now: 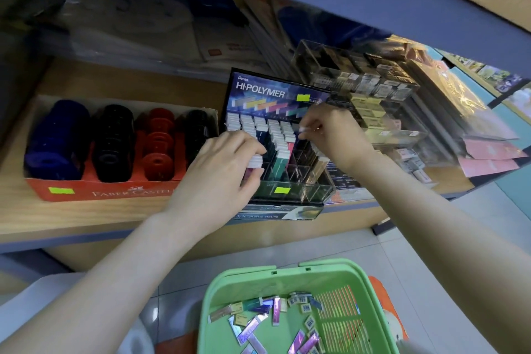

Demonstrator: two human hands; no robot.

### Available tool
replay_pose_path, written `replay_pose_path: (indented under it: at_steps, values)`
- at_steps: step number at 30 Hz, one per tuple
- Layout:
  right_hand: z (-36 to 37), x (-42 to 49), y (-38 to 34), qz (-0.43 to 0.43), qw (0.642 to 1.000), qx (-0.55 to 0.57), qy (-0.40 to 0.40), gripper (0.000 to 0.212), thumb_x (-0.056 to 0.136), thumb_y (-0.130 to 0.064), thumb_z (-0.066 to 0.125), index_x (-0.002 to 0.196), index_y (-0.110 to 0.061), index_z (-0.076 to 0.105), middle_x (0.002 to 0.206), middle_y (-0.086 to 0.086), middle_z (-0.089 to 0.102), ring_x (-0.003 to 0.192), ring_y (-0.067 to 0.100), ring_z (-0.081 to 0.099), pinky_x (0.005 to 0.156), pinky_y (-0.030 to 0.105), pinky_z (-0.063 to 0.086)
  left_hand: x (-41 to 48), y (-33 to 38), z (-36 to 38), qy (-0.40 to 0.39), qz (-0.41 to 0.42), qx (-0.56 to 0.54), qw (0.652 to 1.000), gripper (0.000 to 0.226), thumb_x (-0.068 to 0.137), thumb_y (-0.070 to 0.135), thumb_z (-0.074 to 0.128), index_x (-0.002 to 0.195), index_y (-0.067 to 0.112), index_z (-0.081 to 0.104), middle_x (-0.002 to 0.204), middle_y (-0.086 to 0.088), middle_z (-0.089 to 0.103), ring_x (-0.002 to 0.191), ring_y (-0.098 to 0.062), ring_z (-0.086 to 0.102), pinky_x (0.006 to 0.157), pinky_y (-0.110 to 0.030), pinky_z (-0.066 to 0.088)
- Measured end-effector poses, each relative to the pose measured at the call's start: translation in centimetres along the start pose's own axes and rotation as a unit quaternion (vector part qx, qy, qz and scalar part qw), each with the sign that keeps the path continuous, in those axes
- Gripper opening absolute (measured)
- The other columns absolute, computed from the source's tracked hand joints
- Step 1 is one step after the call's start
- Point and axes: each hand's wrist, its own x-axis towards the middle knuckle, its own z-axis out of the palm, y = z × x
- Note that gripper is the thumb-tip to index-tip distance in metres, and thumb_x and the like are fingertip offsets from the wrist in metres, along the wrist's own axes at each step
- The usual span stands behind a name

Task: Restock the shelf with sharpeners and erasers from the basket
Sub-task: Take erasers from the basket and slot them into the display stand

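Both hands are at the Hi-Polymer display (pixel 275 92). The left hand (pixel 227 169) curls round a small stack of erasers (pixel 254 162), likely a ready supply. The right hand (pixel 330 135) pinches one eraser (pixel 304 130) end-on, apparently to slot it upright. The sharpener tray (pixel 115 192) sits at the display's 9 o'clock. At 6 o'clock, the green basket (pixel 287 270) holds loose erasers (pixel 258 322).

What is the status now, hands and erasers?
Left hand grips erasers in Hi-Polymer display. Right hand pinches one eraser above it. Loose erasers lie in green basket.
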Motion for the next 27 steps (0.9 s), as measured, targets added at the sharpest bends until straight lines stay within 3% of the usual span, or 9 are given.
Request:
replay_pose_path:
  at_steps: [3,7,15,17,20,22,25,27]
  values:
    - [0.2,0.2,-0.2,-0.006,0.998,-0.057,-0.031,0.009,0.083,-0.01,0.07,0.092,-0.011,0.071,0.091,0.002,0.062,0.08,0.018,0.06,0.078,0.037,0.053,0.0,-0.1,0.1,0.008,0.004,0.001,1.0,0.029,0.088,0.026,0.046,0.111,0.014,0.06,0.11,0.001,0.058,0.105,-0.009,0.04,0.091,-0.021,0.022]
    - [0.2,0.2,-0.7,-0.002,0.995,-0.1,-0.013,0.011,0.086,-0.015,0.066,0.096,-0.016,0.069,0.092,0.0,0.069,0.087,0.021,0.065,0.075,0.038,0.054,-0.1,-0.4,0.2,0.013,0.025,0.018,0.999,0.035,0.089,0.031,0.038,0.11,0.013,0.06,0.109,0.0,0.058,0.104,-0.01,0.04,0.091,-0.023,0.024]
    - [-0.1,-1.4,-1.3,-0.04,0.987,-0.156,0.011,0.024,0.097,-0.019,0.049,0.115,-0.012,0.064,0.116,0.009,0.064,0.113,0.028,0.051,0.076,0.035,0.044,-0.8,-0.4,0.3,0.025,0.035,0.042,0.998,0.033,0.093,0.023,0.047,0.12,0.01,0.058,0.122,-0.006,0.057,0.119,-0.015,0.04,0.103,-0.028,0.029]
    - [-0.6,-3.1,-1.7,-0.059,0.987,-0.14,0.05,0.027,0.096,-0.017,0.051,0.12,-0.007,0.06,0.112,0.013,0.064,0.108,0.032,0.052,0.077,0.037,0.044,-1.3,0.1,0.3,0.054,0.051,0.072,0.995,0.031,0.091,0.019,0.048,0.118,0.007,0.059,0.124,-0.01,0.057,0.123,-0.022,0.043,0.104,-0.033,0.03]
    - [-0.9,-7.1,-2.1,-0.093,0.978,-0.136,0.13,0.016,0.091,-0.014,0.059,0.105,-0.006,0.063,0.091,0.01,0.066,0.089,0.031,0.058,0.063,0.032,0.042,-3.1,1.7,0.3,0.109,0.106,0.108,0.982,0.027,0.085,0.015,0.05,0.105,0.004,0.065,0.112,-0.014,0.063,0.115,-0.029,0.05,0.095,-0.038,0.034]
    - [-0.8,-10.1,-1.8,-0.094,0.977,-0.136,0.137,0.013,0.091,-0.017,0.056,0.099,-0.008,0.061,0.088,0.007,0.061,0.082,0.025,0.055,0.061,0.027,0.034,-4.7,3.0,0.9,0.123,0.147,0.113,0.975,0.022,0.083,0.015,0.051,0.095,0.005,0.068,0.102,-0.012,0.065,0.105,-0.027,0.051,0.088,-0.038,0.035]
    - [0.2,-14.6,-0.7,-0.095,0.977,-0.12,0.147,0.019,0.091,-0.021,0.048,0.093,-0.007,0.061,0.085,0.007,0.056,0.078,0.022,0.049,0.061,0.026,0.031,-7.3,3.5,2.6,0.065,0.181,0.114,0.975,0.017,0.082,0.016,0.052,0.087,0.008,0.067,0.092,-0.007,0.064,0.092,-0.025,0.052,0.081,-0.036,0.037]
    - [1.8,-17.4,0.5,-0.085,0.983,-0.112,0.122,0.02,0.09,-0.022,0.048,0.09,-0.007,0.061,0.082,0.007,0.055,0.075,0.026,0.052,0.062,0.03,0.036,-9.2,3.0,4.5,-0.013,0.178,0.121,0.977,0.017,0.082,0.018,0.05,0.085,0.01,0.065,0.09,-0.005,0.062,0.087,-0.024,0.054,0.078,-0.034,0.037]
